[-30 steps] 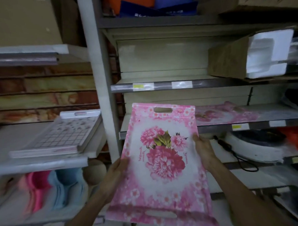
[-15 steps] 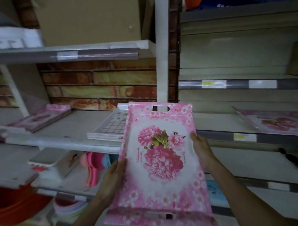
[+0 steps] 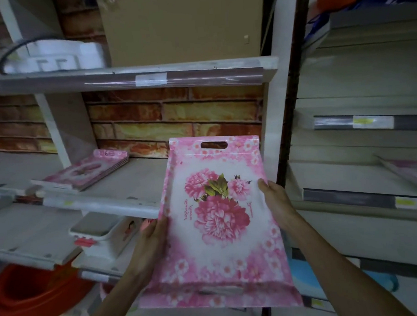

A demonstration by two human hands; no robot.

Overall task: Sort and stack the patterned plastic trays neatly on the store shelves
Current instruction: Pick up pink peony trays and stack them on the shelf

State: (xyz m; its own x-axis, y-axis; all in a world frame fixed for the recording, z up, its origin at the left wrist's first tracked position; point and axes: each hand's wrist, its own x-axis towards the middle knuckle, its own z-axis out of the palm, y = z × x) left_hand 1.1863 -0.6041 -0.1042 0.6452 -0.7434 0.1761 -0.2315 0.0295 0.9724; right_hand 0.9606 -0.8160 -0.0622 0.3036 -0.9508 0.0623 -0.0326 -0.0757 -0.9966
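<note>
Gripping a glossy rectangular floral tray (image 3: 219, 219): left hand (image 3: 150, 242) and right hand (image 3: 278, 202)

Fingers of both hands behind the pink tray (image 3: 217, 228); its script illegible.

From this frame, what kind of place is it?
Most likely a small housewares shop. Metal shelves carry price-label strips, a stack of pink floral trays lies on one shelf, and both hands hold another pink floral tray.

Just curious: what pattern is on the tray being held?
Pink peonies on white, with a pink blossom border, on the floral tray; head view.
</note>
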